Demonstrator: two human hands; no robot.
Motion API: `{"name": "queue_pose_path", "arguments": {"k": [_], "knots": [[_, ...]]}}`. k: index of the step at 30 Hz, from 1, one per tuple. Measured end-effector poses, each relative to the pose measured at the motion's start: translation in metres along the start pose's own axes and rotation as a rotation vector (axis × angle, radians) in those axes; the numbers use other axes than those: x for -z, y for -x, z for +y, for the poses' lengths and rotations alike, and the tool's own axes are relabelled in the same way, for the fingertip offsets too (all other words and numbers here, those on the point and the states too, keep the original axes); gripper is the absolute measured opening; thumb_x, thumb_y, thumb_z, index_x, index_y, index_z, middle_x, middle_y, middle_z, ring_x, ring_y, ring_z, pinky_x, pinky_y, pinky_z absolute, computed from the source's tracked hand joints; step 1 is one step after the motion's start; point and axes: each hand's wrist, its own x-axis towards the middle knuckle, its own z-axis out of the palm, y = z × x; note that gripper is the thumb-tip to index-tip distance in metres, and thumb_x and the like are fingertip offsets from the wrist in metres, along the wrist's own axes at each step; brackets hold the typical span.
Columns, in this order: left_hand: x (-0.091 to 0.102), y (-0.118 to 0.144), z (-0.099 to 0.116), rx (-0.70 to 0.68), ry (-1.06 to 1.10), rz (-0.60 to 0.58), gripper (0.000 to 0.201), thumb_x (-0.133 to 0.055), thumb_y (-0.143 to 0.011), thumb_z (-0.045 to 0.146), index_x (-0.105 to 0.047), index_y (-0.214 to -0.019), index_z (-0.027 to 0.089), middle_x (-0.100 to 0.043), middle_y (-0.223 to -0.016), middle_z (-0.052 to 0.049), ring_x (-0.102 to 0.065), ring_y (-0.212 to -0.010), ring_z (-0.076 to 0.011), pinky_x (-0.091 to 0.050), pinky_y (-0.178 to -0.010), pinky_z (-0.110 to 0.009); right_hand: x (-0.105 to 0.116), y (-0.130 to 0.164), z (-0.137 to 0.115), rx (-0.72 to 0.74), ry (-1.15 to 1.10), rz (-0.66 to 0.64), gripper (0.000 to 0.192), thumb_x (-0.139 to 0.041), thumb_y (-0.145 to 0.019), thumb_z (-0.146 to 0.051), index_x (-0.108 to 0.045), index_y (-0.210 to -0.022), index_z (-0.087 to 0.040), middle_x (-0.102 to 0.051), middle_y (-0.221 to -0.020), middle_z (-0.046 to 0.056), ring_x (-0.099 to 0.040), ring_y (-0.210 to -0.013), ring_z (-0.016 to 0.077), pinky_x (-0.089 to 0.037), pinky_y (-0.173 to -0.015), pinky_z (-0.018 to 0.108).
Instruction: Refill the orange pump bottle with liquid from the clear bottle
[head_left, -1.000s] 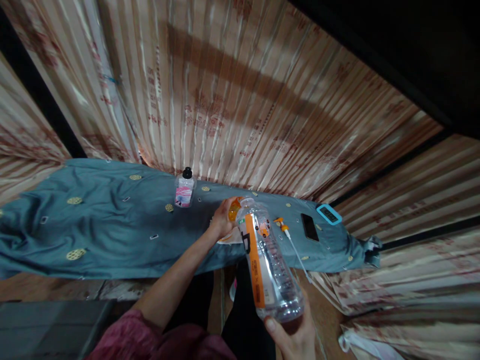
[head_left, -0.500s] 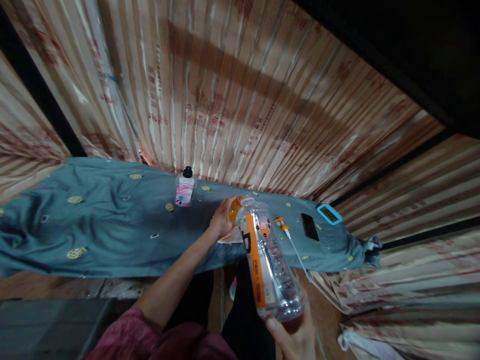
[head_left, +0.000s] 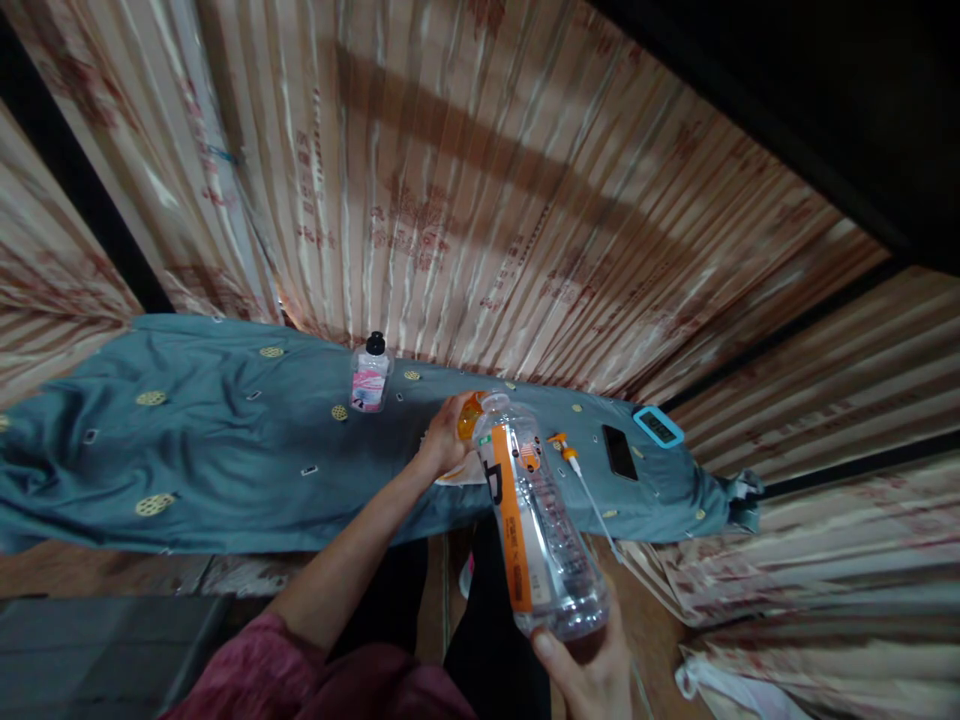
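My right hand grips the base of a large clear plastic bottle with an orange-striped label, tilted so its neck points away from me over the table. My left hand is closed around the bottle's orange cap at the neck. Under my left hand a white object lies on the teal cloth. An orange pump head with a long thin tube lies just right of the bottle's neck.
A small clear bottle with a black cap and pink label stands further back on the cloth. A dark phone and a blue-framed timer lie at the right end. Striped curtains hang behind the table.
Almost nothing differs; the large bottle and both hands keep nearly the same position, with only a slight shift.
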Motion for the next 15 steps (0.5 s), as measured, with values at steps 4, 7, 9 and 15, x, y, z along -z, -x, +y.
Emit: {"name": "queue_pose_path", "arguments": {"k": [4, 7, 9, 15], "knots": [[0.0000, -0.0003, -0.0002, -0.003, -0.006, -0.004, 0.062, -0.075, -0.071, 0.018, -0.055, -0.129, 0.019, -0.067, -0.127, -0.012, -0.068, -0.115, -0.0289, -0.056, -0.102, -0.044, -0.0014, 0.0008, -0.0033, 0.003, 0.002, 0.001, 0.080, -0.090, -0.053, -0.036, -0.056, -0.123, -0.020, -0.080, -0.110, 0.012, -0.078, -0.098, 0.0328, -0.061, -0.084, 0.037], [-0.0007, -0.0005, -0.0014, -0.003, -0.012, 0.000, 0.061, -0.074, -0.072, 0.018, -0.055, -0.130, 0.020, -0.068, -0.126, -0.013, -0.068, -0.114, -0.0292, -0.056, -0.102, -0.044, -0.0028, 0.0015, -0.0059, 0.019, 0.001, 0.008, 0.077, -0.088, -0.055, -0.035, -0.057, -0.123, -0.020, -0.080, -0.112, 0.013, -0.077, -0.099, 0.0339, -0.061, -0.084, 0.038], [-0.0011, -0.0005, -0.0026, -0.010, -0.019, 0.002, 0.061, -0.074, -0.072, 0.018, -0.055, -0.130, 0.019, -0.068, -0.127, -0.013, -0.068, -0.115, -0.0296, -0.057, -0.102, -0.045, -0.0034, 0.0017, -0.0068, 0.017, -0.004, 0.002, 0.075, -0.088, -0.055, -0.034, -0.057, -0.122, -0.020, -0.080, -0.112, 0.013, -0.077, -0.100, 0.0340, -0.061, -0.084, 0.038], [-0.0006, -0.0009, -0.0043, -0.018, -0.033, -0.008, 0.062, -0.074, -0.072, 0.020, -0.055, -0.131, 0.020, -0.068, -0.126, -0.011, -0.068, -0.115, -0.0282, -0.056, -0.102, -0.044, -0.0033, 0.0017, -0.0071, -0.030, -0.034, -0.002, 0.080, -0.090, -0.051, -0.031, -0.056, -0.122, -0.020, -0.080, -0.108, 0.010, -0.077, -0.095, 0.0303, -0.060, -0.081, 0.035]]}}
